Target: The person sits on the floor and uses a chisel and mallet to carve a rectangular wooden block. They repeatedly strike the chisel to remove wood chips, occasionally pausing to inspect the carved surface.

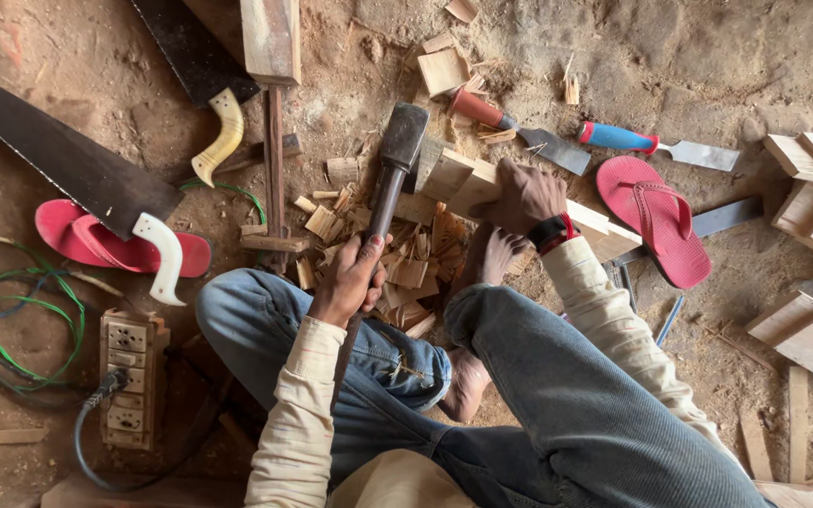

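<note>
Seated on a dirt floor, a person clenches the left hand (348,279) around the handle of an adze-like chopping tool (390,179), its dark metal head poised over a heap of wood chips (406,268). The right hand (524,196) presses down on a pale wooden block (482,183) just beside the head, with a bare foot apparently bracing it. The tool looks head-heavy and stiff, best gripped low on the handle; the block seems rigid and light, and is steadied from its far side. Two red sandals (656,218), saws and chisels lie around.
</note>
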`<state>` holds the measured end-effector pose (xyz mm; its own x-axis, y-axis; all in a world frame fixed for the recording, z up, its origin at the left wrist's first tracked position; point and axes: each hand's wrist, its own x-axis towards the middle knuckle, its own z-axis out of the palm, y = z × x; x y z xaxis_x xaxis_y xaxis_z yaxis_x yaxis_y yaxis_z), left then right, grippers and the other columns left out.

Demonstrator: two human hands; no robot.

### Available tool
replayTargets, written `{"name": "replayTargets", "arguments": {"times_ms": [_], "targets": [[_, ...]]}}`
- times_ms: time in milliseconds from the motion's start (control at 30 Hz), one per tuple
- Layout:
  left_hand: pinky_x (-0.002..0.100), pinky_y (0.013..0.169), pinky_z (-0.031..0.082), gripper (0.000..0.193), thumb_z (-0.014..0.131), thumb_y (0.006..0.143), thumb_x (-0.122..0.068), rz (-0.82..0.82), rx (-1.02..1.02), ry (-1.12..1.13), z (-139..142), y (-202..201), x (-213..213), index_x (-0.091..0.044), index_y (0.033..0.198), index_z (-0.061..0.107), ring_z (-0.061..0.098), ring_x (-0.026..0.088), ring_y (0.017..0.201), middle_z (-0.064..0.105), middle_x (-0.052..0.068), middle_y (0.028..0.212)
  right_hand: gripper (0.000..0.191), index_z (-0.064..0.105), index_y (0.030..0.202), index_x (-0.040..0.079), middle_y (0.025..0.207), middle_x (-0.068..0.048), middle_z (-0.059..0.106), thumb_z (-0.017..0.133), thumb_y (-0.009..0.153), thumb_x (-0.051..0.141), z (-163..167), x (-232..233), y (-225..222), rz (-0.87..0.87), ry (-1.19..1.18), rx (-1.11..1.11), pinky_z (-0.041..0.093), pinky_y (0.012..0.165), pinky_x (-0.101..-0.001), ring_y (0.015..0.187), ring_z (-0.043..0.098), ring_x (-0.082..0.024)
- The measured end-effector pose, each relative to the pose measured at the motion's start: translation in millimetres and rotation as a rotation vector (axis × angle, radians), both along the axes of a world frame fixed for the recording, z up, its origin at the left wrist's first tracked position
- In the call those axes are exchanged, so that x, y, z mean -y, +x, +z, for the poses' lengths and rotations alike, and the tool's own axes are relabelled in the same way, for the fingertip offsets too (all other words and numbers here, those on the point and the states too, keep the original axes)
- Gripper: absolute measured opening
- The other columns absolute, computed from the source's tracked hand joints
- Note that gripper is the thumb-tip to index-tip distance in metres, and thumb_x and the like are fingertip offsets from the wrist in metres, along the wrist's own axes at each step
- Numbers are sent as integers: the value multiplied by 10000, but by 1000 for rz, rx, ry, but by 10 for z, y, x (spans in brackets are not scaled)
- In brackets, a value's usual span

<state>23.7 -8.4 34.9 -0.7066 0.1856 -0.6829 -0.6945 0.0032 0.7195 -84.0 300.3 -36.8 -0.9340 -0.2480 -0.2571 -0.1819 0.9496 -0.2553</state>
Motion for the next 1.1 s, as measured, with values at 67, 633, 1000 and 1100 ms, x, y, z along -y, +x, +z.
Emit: {"name": "replayTargets", "arguments": {"times_ms": [67,633,1000,1100], "targets": [[227,344,401,440,432,1064,-391,-13,-5,-5,-10,-2,-29,-59,1322,561,476,57,423,515,-32,623,766,529,926,120,793,-97,649,842,654,763,-31,12,-6,-5,29,25,446,588,-477,687,619,-296],[252,357,401,372,443,1071,-398,59,-55,-143,113,116,-305,-71,1219,537,491,88,430,529,11,627,808,554,933,159,776,-128,664,859,560,808,-19,33,17,-97,-22,-67,445,597,-488,671,607,-340],[247,403,446,355,389,1121,-327,-87,-504,0,1191,-126,-307,-64,1344,474,485,68,499,539,6,726,797,550,868,143,747,-88,671,872,526,787,-90,22,12,-67,-76,-188,415,543,-481,611,622,-334],[257,359,439,378,378,1092,-334,-124,-372,-38,959,-222,-469,-77,1353,468,488,73,471,550,2,698,818,534,913,140,707,-107,643,832,602,836,-175,-18,15,-142,14,70,431,613,-478,626,624,-326]]}}
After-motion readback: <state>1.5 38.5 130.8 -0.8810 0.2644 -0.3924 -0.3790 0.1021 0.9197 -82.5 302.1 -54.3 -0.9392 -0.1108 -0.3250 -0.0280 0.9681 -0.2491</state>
